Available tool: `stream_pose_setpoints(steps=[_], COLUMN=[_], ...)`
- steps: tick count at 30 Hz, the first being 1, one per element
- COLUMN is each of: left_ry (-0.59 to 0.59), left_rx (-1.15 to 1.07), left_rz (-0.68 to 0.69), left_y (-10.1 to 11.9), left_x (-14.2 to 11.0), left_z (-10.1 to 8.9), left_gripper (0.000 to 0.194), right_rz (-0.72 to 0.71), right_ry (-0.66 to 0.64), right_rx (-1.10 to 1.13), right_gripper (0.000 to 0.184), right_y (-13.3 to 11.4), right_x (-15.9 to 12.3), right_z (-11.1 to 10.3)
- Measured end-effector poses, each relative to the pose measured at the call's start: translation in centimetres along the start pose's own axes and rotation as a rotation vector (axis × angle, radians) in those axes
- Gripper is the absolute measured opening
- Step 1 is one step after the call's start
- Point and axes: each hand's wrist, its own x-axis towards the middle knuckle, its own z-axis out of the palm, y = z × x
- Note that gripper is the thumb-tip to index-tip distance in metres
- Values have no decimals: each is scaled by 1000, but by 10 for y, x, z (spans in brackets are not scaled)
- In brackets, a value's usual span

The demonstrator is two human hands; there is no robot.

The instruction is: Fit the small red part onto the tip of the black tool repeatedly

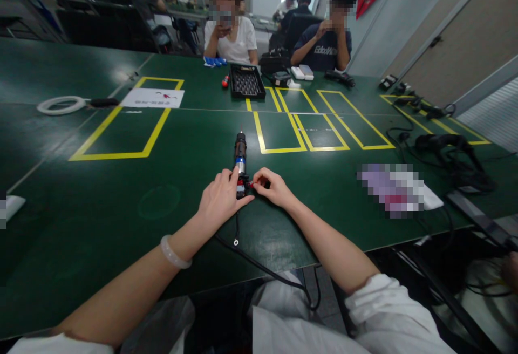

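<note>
A slim electric screwdriver [240,151], black with a silver and blue band, lies on the green table with its thin bit pointing away from me. My left hand [220,195] is closed around its near end from the left, the thumb reaching across below it. On the right side, the fingertips of my right hand [273,186] pinch a small red part [252,184] beside the tool's body. The fingers partly hide the near end. A short black lead [237,227] with a metal ring at its tip comes out toward me.
A black cable [263,267] runs over the table's front edge. Beyond the tool stand yellow tape outlines [283,150], a black tray [247,95] of small parts and a red-handled item [225,81]. A printed sheet [154,98] lies left. Two people sit opposite.
</note>
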Motion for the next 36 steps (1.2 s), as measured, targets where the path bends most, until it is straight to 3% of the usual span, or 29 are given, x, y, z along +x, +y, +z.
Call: stream_pose_setpoints(steps=[9,13,21,29,36], left_ry=[-11,-17,11,-2,-1], left_rx=[-27,-30,-61,-65,-67], left_rz=[-10,-11,-2,-98,-153], left_y=[0,0,3,14,18], left_x=[1,1,2,12,19], left_z=[1,1,4,-2,-2], left_gripper=[83,83,81,71,69], right_rz=[2,-48,-12,142,166], right_ry=[-65,-27,34,175,154], right_rx=[-190,-195,-234,-112,-51], right_gripper=[2,8,12,10,11], right_y=[-3,-1,-5,-10,-6], right_x=[1,-1,-3,-3,-4], right_z=[1,1,6,6,5])
